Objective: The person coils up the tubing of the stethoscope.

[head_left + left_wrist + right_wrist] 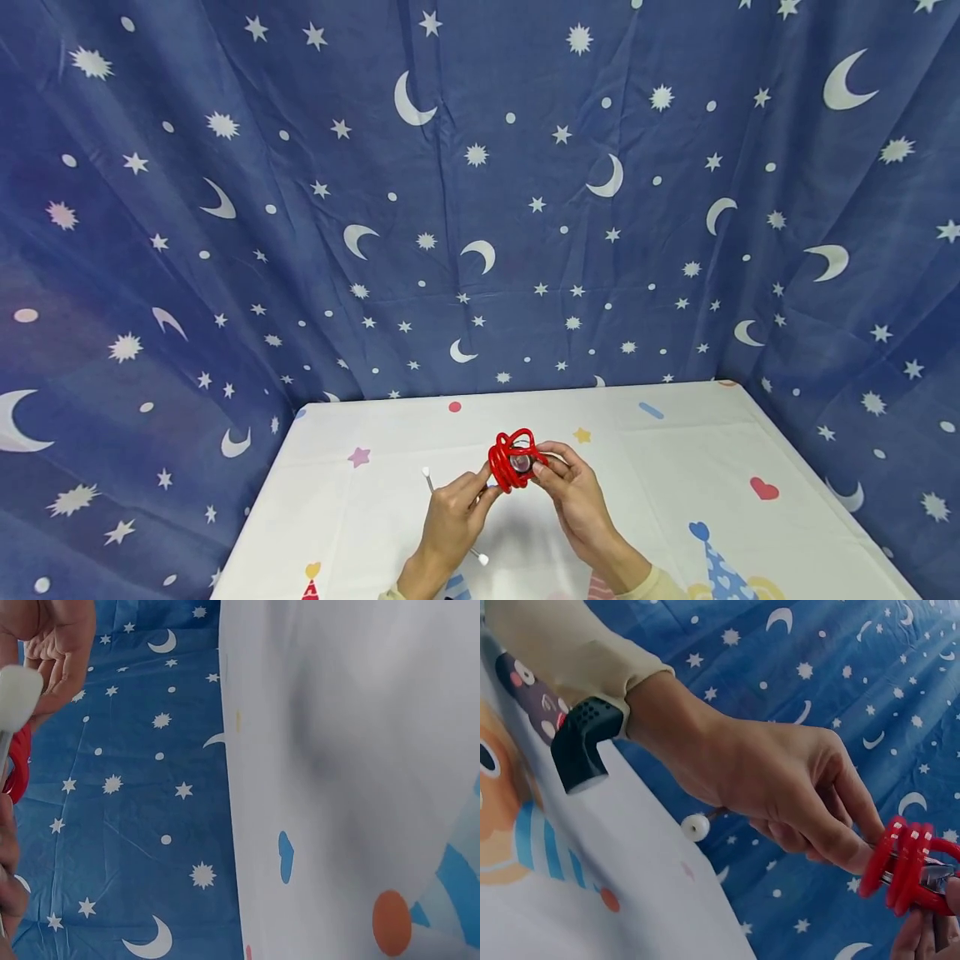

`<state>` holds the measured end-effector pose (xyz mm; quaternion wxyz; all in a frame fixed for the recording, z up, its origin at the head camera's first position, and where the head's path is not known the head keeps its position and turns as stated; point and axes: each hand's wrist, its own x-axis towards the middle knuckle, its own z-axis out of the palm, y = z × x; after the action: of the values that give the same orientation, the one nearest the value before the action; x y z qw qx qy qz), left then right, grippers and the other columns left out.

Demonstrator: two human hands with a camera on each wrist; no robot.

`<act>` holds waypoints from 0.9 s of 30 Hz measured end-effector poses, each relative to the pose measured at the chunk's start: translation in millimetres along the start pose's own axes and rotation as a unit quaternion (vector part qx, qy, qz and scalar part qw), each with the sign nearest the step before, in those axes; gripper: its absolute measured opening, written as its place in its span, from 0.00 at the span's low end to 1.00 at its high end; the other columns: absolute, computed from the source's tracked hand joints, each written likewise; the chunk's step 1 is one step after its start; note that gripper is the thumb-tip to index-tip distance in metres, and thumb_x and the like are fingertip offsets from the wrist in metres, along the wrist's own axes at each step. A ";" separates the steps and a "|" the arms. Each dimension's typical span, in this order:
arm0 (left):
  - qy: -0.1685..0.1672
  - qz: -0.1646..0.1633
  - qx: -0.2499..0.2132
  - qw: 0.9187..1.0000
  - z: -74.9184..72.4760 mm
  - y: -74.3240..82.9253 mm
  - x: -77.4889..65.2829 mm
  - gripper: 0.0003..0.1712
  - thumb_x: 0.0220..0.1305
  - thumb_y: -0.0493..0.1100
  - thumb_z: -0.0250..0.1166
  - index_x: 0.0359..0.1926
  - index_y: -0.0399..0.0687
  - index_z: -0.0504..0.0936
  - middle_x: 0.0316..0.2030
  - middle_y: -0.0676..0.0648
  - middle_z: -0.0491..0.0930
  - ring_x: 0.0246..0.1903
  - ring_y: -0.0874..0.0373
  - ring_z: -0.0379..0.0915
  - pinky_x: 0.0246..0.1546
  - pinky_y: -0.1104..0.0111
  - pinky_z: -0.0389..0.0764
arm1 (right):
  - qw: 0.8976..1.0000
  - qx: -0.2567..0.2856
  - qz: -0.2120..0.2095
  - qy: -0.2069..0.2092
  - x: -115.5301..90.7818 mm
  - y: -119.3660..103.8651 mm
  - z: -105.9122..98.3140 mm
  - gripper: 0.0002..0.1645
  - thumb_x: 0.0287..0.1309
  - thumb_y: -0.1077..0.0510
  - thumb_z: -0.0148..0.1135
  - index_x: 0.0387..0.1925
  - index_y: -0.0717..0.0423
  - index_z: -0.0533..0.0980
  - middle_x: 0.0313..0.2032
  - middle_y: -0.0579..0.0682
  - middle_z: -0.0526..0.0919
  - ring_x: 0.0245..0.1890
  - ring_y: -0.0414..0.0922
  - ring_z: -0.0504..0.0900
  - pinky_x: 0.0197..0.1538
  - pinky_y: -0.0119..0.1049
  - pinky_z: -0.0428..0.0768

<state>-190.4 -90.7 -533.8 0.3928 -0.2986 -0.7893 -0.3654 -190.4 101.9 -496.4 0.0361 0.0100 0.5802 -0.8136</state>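
Note:
Glossy red cord (501, 468) is wound in several loops around a round, shiny piece, with one loop standing up at the top. Between the loops in the right wrist view a silver metal part (935, 876) shows. My left hand (452, 517) grips the bundle from its left side with thumb and fingers. On the other side, my right hand (581, 504) pinches the bundle near the round piece. A thin rod with white knobbed ends (482, 560) passes under my left hand, its middle hidden. Close to the left wrist camera is one white tip (19, 697) on its grey stem.
Both hands are over a table with a white cloth (360, 517) printed with hearts, stars and party hats. A blue curtain (487, 208) with moons and stars hangs behind and on both sides. A black device (589, 742) sits on the left wrist.

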 end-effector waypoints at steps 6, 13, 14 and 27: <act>-0.006 -0.011 0.005 1.000 1.8 1.2 1.2 0.24 0.52 0.39 0.75 0.52 0.40 0.84 0.22 0.56 0.81 0.19 0.76 0.63 0.20 0.89 0.65 | 1.000 0.010 0.018 -0.006 1.2 3.1 -1.4 0.22 0.61 0.62 0.63 0.55 0.56 0.69 0.45 0.47 0.86 0.45 0.42 0.83 0.53 0.33 0.81; -0.006 -0.022 0.012 1.000 1.6 1.0 1.8 0.24 0.50 0.39 0.76 0.51 0.41 0.85 0.20 0.57 0.79 0.19 0.77 0.59 0.20 0.89 0.62 | 0.998 -0.042 0.020 -0.047 3.1 3.5 -2.6 0.27 0.64 0.57 0.61 0.62 0.59 0.68 0.49 0.48 0.80 0.49 0.42 0.79 0.52 0.34 0.78; -0.007 -0.027 0.010 1.000 1.2 0.9 1.7 0.24 0.50 0.39 0.75 0.51 0.41 0.85 0.20 0.56 0.78 0.19 0.77 0.59 0.20 0.89 0.62 | 0.997 -0.053 0.018 -0.051 2.7 3.7 -2.7 0.27 0.64 0.57 0.61 0.62 0.60 0.69 0.49 0.47 0.80 0.48 0.41 0.79 0.51 0.34 0.78; -0.073 -0.061 0.010 0.995 -1.1 -1.4 -1.3 0.19 0.54 0.38 0.73 0.48 0.42 0.84 0.24 0.58 0.79 0.22 0.74 0.66 0.23 0.88 0.66 | 0.996 -0.071 0.021 -0.042 5.6 5.9 -4.5 0.26 0.62 0.60 0.57 0.61 0.60 0.68 0.52 0.51 0.79 0.51 0.45 0.78 0.54 0.37 0.78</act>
<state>-190.4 -92.6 -534.9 0.3140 -0.2716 -0.8365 -0.3576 -195.7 104.0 -503.8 0.0782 -0.0140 0.6342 -0.7691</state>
